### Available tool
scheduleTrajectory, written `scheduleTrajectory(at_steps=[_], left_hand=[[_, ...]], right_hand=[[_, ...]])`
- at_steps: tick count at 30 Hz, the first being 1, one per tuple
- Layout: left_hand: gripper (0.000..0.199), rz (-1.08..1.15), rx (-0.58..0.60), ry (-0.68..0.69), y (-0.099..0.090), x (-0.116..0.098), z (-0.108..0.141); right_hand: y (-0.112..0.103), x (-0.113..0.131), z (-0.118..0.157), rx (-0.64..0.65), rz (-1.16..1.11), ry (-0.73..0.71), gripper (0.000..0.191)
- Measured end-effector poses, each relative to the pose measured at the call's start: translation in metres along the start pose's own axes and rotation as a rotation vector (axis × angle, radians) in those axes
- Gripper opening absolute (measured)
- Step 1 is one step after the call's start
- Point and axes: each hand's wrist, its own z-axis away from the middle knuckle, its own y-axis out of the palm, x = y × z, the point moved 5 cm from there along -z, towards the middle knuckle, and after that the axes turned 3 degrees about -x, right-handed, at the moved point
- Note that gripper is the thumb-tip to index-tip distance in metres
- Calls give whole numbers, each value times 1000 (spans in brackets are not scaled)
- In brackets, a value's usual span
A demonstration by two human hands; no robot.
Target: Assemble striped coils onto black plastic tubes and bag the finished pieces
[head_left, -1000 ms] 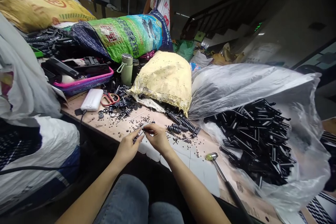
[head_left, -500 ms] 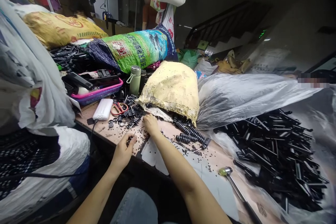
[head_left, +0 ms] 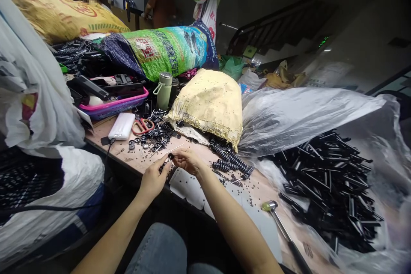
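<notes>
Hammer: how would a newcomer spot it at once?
Find the large translucent plastic bag of black pieces at the picture's right. On the tabletop just left of those pieces lies the hammer. Its yellowish head sets it apart from the black pieces.

From one head-worn camera, I am looking forward and down from nearby at the bare left hand [head_left: 156, 182] and right hand [head_left: 190, 162] over the pinkish, flat bench [head_left: 269, 186].
</notes>
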Motion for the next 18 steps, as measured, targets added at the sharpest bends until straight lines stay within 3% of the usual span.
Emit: scheduleTrajectory(at_steps=[5, 8, 12, 14, 18], left_hand=[[46, -58, 8, -2, -3, 3, -1], [47, -32, -42, -19, -7, 4, -3], [39, 29, -98, -16, -11, 2, -6], [36, 39, -110, -29, -11, 0, -5], [33, 33, -95, -32, -9, -3, -3]], right_hand=[[4, 11, 11, 66, -17, -49, 31], [8, 22, 8, 94, 257, -149, 28], [-4, 35, -25, -194, 701, -288, 24], [-11, 37, -46, -301, 730, -281, 21], [-20, 32, -65, -368, 747, -273, 20]])
